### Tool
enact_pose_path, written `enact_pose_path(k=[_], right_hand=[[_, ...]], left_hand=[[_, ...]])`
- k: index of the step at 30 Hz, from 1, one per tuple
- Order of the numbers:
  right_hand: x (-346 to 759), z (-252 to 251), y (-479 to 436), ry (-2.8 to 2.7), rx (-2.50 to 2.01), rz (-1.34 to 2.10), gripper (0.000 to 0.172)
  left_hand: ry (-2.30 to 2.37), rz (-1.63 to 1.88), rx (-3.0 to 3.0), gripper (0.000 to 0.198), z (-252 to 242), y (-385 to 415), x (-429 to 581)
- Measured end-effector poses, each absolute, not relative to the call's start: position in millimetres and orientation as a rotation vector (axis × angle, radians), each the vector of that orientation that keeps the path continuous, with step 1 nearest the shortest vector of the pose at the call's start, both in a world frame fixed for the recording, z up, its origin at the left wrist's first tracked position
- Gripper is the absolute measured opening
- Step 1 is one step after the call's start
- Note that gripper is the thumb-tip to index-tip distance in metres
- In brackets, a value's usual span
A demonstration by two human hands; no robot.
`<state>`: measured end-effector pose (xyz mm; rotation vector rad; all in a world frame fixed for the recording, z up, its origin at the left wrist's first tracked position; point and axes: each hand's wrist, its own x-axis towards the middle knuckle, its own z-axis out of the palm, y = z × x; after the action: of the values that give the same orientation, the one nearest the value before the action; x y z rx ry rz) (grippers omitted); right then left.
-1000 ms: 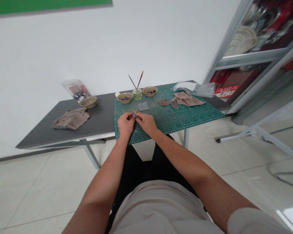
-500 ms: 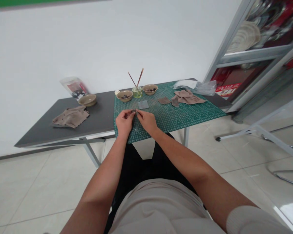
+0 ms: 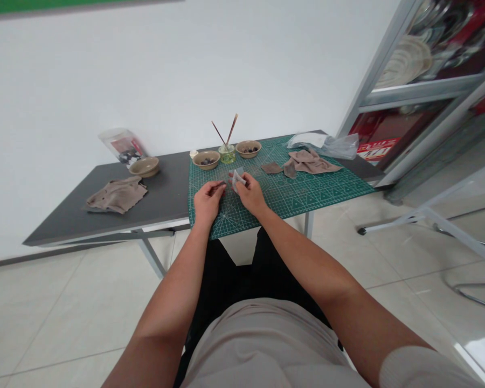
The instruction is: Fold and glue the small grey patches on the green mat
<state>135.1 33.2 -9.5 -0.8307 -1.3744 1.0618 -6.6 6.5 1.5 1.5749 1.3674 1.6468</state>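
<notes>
Over the green cutting mat [image 3: 295, 195], my left hand [image 3: 207, 203] is closed, its fingertips pinching a small dark piece [image 3: 222, 184] too small to name. Just to its right, my right hand [image 3: 254, 196] grips a light grey square sheet [image 3: 236, 179], which is bent up between thumb and fingers. The two hands are a little apart. Beyond them stand a left bowl [image 3: 206, 159] and a right bowl [image 3: 248, 149], both tan and holding small dark round pieces. Between these bowls, a glass jar [image 3: 227, 154] of yellowish liquid holds two thin brushes or sticks [image 3: 231, 129].
Brown cloth scraps [image 3: 271, 167] and a crumpled brown cloth [image 3: 309, 160] lie right on the mat, near a clear plastic bag [image 3: 327, 143]. Left on the dark table [image 3: 161, 200] are another cloth [image 3: 119, 195], a tan bowl [image 3: 144, 167] and a clear packet [image 3: 123, 144]. A wall stands behind.
My right hand has left the small piece at my left fingertips and moved slightly right, picking up the grey sheet that lay flat on the mat. My left hand stays nearly in place.
</notes>
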Motion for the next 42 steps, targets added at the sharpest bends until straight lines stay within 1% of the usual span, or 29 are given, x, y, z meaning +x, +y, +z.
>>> enact_pose_path(k=[4,9,12,14,16,24,28,34,39,42], right_hand=[[139.2,-6.9,33.3,-1.319,-0.76,1.048,0.016],[139.2,-4.4,30.4,-1.294,-0.677,1.164,0.024],[138.6,-5.0,30.4,-1.309,-0.641,1.24,0.029],[139.1,-6.5,31.6,-1.339,-0.658,1.246,0.031],[139.9,-8.2,33.0,-1.356,-0.69,1.238,0.032],[141.6,-5.0,33.9,-1.237,-0.718,1.301,0.033],[143.1,-3.3,32.9,-1.297,-0.678,1.346,0.034],[144.4,-3.3,33.2,-1.239,-0.637,1.382,0.037],[145.5,-0.3,33.2,-1.267,-0.586,1.453,0.039],[146.2,0.2,33.8,-1.245,-0.591,1.48,0.042]], left_hand=[[1.437,1.622,1.567,0.016,4.4,4.6,-3.7],[1.535,1.518,1.676,0.014,4.1,3.7,-3.8],[1.597,1.423,1.815,0.008,3.6,2.6,-4.3],[1.635,1.365,1.915,0.003,3.1,2.0,-4.8],[1.652,1.337,1.976,0.004,2.6,1.6,-5.5],[1.465,1.511,1.829,0.006,1.5,0.7,-6.9],[1.454,1.49,1.822,0.003,0.8,0.6,-7.1],[1.421,1.527,1.703,0.01,0.8,0.5,-8.0],[1.303,1.509,1.688,0.008,3.1,2.3,-8.8],[1.215,1.509,1.64,0.011,2.1,4.8,-8.6]])
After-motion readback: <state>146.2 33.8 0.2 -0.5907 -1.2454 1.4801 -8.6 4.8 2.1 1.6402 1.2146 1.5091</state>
